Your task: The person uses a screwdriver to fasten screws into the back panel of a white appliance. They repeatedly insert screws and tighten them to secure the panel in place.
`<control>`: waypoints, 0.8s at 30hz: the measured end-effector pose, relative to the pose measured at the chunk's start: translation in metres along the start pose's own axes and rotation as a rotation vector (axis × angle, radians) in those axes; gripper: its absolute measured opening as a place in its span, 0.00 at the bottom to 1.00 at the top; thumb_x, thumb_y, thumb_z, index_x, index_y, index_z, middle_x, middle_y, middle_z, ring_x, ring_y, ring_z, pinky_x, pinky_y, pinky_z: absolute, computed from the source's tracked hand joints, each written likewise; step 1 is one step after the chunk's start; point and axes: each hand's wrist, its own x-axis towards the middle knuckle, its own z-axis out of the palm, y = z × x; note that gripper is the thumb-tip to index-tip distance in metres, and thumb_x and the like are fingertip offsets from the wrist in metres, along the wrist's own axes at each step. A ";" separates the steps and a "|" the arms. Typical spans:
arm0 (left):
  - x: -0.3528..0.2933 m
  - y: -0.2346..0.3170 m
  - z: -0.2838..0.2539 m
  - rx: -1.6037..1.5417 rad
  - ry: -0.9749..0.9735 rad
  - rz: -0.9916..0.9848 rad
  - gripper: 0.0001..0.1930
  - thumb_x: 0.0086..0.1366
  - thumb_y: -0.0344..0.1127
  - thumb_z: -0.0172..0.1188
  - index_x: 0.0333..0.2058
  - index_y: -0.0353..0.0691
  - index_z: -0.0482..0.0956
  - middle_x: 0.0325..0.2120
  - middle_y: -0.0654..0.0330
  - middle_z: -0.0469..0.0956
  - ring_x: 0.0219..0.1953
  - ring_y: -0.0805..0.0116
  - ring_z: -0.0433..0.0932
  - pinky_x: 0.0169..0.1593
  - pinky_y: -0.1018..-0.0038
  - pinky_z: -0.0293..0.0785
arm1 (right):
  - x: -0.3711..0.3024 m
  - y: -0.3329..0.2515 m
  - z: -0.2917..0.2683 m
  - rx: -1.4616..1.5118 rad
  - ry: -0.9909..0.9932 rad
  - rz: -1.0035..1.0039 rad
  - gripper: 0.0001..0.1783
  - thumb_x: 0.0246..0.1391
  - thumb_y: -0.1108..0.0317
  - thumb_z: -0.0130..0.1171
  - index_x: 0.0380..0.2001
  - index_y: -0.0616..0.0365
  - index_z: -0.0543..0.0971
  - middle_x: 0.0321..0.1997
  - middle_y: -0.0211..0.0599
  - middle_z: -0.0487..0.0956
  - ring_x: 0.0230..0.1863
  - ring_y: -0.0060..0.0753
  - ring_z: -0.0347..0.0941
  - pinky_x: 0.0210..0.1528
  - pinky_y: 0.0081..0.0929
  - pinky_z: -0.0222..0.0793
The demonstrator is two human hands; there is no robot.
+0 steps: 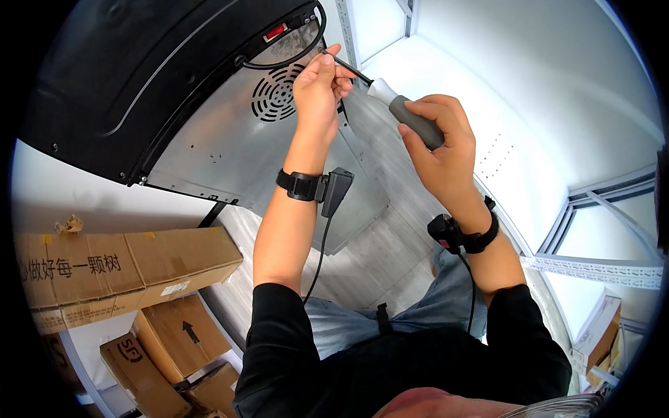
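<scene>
- Fingers (446, 111) of the right hand (447, 157) are wrapped around the grey handle of the screwdriver (385, 94).
- The screwdriver's shaft is slanted up and left to the upper edge of the metal panel (223, 164).
- Fingers of the left hand (320, 90) are bent about the shaft's tip; whether it is gripped or only guided cannot be told.
- A black cable (287, 67) is looped over the panel just beside those fingers, below a red switch (276, 32).
- The vent (279, 94) is partly covered by the left hand.
- Both wrists are strapped with black devices, from which wires (317, 261) are hung.
- On the right, reach is bounded by a white frame (592, 268); at lower left, by cartons (182, 331).
- The forearms are held well apart above the grey floor (411, 223).
</scene>
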 end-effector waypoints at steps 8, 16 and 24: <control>-0.003 0.003 -0.001 -0.038 -0.011 -0.012 0.18 0.70 0.36 0.44 0.53 0.29 0.66 0.25 0.60 0.77 0.22 0.78 0.71 0.28 0.83 0.69 | 0.004 -0.004 0.003 0.129 0.022 0.288 0.13 0.43 0.76 0.63 0.36 0.62 0.76 0.34 0.38 0.74 0.28 0.27 0.73 0.27 0.21 0.68; -0.003 0.011 0.006 -0.200 -0.106 -0.136 0.15 0.71 0.35 0.40 0.50 0.30 0.63 0.31 0.48 0.78 0.25 0.71 0.77 0.30 0.77 0.75 | 0.008 -0.021 0.002 0.184 -0.044 0.499 0.20 0.46 0.72 0.61 0.43 0.61 0.70 0.33 0.40 0.76 0.25 0.25 0.72 0.24 0.22 0.65; 0.000 0.016 0.004 -0.199 0.002 -0.186 0.09 0.69 0.34 0.43 0.39 0.35 0.68 0.28 0.51 0.78 0.24 0.71 0.77 0.29 0.77 0.75 | 0.002 -0.021 -0.002 0.012 0.005 0.029 0.24 0.43 0.76 0.61 0.46 0.61 0.69 0.40 0.44 0.72 0.33 0.36 0.72 0.27 0.23 0.66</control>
